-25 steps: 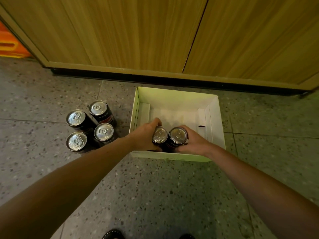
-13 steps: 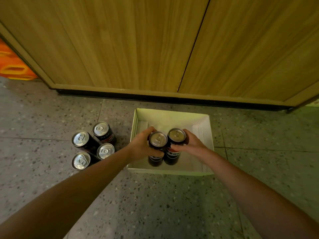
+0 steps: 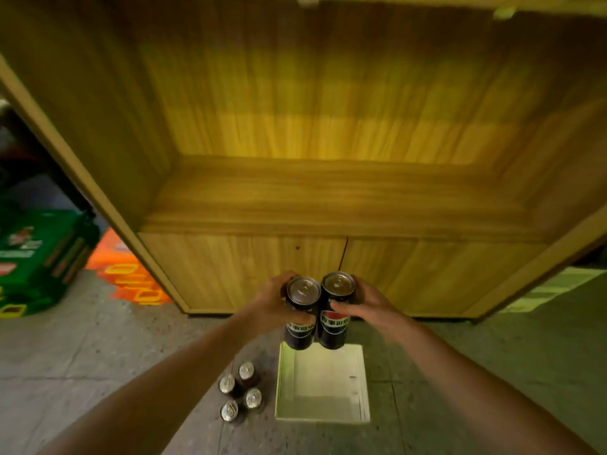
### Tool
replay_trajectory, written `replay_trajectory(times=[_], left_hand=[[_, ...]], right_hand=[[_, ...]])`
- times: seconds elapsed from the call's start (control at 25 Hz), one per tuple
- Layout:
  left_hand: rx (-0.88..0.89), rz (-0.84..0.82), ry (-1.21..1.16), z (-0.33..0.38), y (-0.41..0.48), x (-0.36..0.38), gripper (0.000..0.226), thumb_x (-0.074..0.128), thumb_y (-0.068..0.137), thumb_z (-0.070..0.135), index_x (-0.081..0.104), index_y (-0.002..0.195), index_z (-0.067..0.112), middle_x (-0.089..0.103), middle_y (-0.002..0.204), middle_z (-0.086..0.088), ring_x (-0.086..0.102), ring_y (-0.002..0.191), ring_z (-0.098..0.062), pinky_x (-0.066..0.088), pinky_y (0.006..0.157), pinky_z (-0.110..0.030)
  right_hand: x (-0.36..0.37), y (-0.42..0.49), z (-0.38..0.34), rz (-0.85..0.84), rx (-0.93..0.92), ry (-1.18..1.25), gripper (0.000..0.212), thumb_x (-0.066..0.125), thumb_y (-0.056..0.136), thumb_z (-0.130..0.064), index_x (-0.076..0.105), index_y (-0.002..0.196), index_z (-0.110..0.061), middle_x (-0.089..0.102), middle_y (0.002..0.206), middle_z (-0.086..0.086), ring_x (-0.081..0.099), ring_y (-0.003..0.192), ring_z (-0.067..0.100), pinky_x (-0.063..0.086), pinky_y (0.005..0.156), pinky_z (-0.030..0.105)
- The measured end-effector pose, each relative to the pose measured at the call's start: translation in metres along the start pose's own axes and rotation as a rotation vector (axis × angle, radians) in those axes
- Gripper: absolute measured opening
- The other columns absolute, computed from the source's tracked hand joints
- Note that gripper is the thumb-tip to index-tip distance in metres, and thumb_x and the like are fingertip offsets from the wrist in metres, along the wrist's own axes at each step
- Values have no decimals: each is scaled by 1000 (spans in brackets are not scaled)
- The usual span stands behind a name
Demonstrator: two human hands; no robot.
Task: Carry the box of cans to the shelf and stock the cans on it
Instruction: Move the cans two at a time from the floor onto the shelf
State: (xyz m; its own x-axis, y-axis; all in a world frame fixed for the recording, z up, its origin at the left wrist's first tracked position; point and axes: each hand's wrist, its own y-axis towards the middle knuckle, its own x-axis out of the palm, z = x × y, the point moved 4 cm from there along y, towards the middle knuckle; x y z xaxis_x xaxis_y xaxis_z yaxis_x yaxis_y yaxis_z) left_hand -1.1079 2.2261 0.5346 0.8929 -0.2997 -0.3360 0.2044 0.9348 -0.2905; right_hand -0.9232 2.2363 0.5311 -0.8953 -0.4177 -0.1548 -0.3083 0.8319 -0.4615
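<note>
My left hand (image 3: 269, 303) grips a dark can (image 3: 300, 318) and my right hand (image 3: 368, 305) grips a second dark can (image 3: 335, 311). Both cans are upright, side by side and touching, held in the air in front of the wooden cabinet doors. Above them the wooden shelf (image 3: 328, 198) is bare. Below, the white cardboard box (image 3: 361, 382) sits on the floor with nothing inside. Several more cans (image 3: 239, 390) stand in a cluster on the floor left of the box.
The cabinet's side panels frame the shelf on the left (image 3: 82, 178) and right (image 3: 542, 251). Green crates (image 3: 36, 257) and an orange pack (image 3: 128, 277) lie on the floor at the left. The floor is grey speckled tile (image 3: 98, 349).
Both hands have lifted the two cans out of the box and raised them up in front of the cabinet. The view has tilted upward, and the open shelf now shows.
</note>
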Motion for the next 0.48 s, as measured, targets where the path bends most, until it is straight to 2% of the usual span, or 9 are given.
replay_trajectory(times=[0.12,0.24,0.4,0.48], left_hand=[[61,1,9,106,-27,-44,52,81,59,-3,56,95,24,65,95,7,62,94,-11,51,88,-30],[118,-16,11,202,-50,-80,51,80,60,-4,57,98,22,68,99,3,64,97,-13,52,86,-28],[270,-4,33,310,-72,-117,48,82,60,1,59,97,20,67,94,7,65,83,9,52,74,-12],[316,20,6,350,-76,-131,56,86,53,13,61,103,15,70,99,3,67,91,0,52,84,-22]], right_hand=[[-20,-51,-107,34,-41,-16,60,72,75,-8,46,129,-14,53,133,8,47,116,15,35,97,29],[-39,-95,-196,58,-95,-25,60,72,76,-9,46,130,-14,53,135,9,48,114,16,36,99,30],[-66,-140,-289,107,-197,-84,62,74,74,-17,47,130,-18,52,137,5,47,125,21,38,104,34],[-79,-156,-328,150,-256,-82,61,73,75,-16,48,130,-19,53,135,2,47,126,20,38,102,33]])
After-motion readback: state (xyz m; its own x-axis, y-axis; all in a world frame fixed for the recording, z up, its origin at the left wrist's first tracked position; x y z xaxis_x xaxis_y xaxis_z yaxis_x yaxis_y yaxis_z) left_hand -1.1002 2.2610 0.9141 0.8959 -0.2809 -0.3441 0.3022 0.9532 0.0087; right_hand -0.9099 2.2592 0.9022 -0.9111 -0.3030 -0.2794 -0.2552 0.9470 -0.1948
